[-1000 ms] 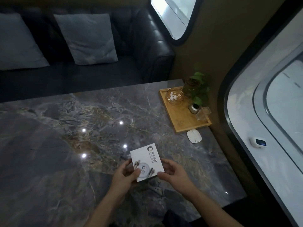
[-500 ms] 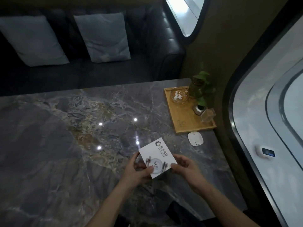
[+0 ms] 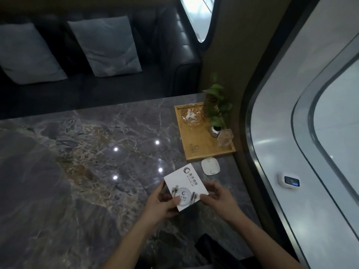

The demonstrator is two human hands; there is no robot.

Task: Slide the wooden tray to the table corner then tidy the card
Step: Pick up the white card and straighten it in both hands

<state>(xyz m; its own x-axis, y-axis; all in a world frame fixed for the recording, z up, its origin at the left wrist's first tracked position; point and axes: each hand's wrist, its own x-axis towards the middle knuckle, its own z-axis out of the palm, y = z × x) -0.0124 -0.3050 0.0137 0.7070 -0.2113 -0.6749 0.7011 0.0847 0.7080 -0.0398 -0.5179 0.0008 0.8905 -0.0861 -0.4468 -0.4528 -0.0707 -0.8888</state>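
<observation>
Card (image 3: 185,188) is gripped at its near corners by left hand (image 3: 162,203) and right hand (image 3: 218,199), apparently held just above the tabletop (image 3: 77,171) near its right edge. Tray (image 3: 196,146) is parked in the far right corner.

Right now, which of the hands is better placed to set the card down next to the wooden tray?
Probably the right hand: it holds the card on the side nearer the wooden tray; the left hand would cross over.
</observation>
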